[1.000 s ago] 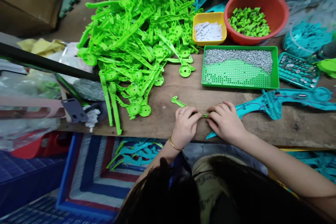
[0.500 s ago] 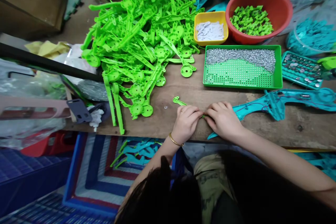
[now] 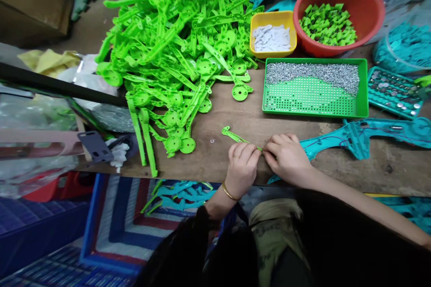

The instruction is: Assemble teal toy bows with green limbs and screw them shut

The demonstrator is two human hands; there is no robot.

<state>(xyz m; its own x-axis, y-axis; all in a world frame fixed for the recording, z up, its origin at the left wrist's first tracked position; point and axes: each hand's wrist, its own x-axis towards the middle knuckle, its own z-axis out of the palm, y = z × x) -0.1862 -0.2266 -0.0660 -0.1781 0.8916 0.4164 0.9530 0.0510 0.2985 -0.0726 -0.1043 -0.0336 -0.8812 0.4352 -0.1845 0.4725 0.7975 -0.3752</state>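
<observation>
Near the front edge of the bench, a thin green plastic arm (image 3: 235,136) lies slantwise, its hooked end pointing away to the left. My left hand (image 3: 241,168), wearing a ring and a gold bangle, curls its fingers over the near part of it. My right hand (image 3: 286,159) pinches at the same part's near end, fingertips close to those of the left. What sits between the right fingertips is mostly hidden. Behind my right hand runs a long teal plastic shell (image 3: 357,139) with thin wires along it; its tip shows below the hand.
A heap of green plastic parts (image 3: 182,49) covers the back left. Beyond my hands stand a green tray (image 3: 310,112) of screws, a yellow tub (image 3: 273,54) of white pieces, a red bowl (image 3: 375,13) and a teal tray (image 3: 392,94). A blue crate (image 3: 88,233) sits below the bench.
More of the green arm now shows beyond my left hand, whose fingers have drawn slightly toward me. My right hand stays at the part's near end. The view has shifted a little.
</observation>
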